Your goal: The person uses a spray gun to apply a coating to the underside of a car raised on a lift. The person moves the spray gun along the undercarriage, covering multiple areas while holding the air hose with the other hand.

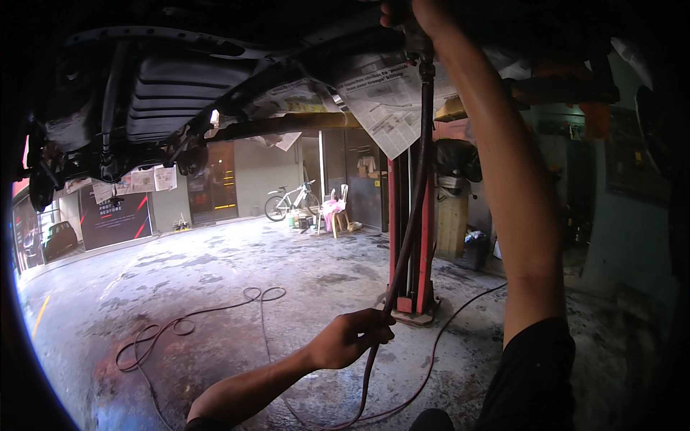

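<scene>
My left hand (350, 339) is closed round a dark red hose (418, 194) at about waist height. From there the hose climbs to a metal coupling under a dark hose-fed tool (417, 44). Raised high at the top edge, my right hand (425, 16) has its fingers wrapped round that tool. Its upper part is cut off by the frame and in shadow, so its exact kind cannot be told. Overhead is the dark underside of a lifted car, with a ribbed pan (176, 93) to the left. Printed newspaper sheets (381, 104) hang behind the hose.
A red lift post (395, 237) stands behind the hose, and a yellow lift arm (287, 123) crosses under the car. Loops of hose (180, 322) lie on the stained floor. Farther back are a white bicycle (287, 201), a chair (336, 208) and a dark banner (115, 219).
</scene>
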A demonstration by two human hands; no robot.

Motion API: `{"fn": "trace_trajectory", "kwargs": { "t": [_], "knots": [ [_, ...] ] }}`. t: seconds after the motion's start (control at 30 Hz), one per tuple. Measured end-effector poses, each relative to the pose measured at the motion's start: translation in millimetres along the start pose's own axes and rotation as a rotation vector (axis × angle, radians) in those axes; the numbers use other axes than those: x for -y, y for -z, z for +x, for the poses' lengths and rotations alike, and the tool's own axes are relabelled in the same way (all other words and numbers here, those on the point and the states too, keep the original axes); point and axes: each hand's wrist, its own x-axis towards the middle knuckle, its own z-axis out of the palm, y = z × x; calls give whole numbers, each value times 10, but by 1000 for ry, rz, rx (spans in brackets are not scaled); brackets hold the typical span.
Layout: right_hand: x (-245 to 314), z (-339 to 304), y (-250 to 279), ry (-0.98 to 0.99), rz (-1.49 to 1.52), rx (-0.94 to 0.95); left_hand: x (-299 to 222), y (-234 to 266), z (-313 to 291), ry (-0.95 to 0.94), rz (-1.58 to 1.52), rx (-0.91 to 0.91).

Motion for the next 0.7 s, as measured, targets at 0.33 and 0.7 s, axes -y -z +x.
{"fn": "trace_trajectory", "kwargs": {
  "t": [0.33, 0.7],
  "knots": [
    [345, -318, -1, 16, -292, -239, 67, -78, 141, -63, -39, 36],
    [201, -282, 219, 33, 20, -55, 105, -173, 25, -15, 16, 10]
  ]
}}
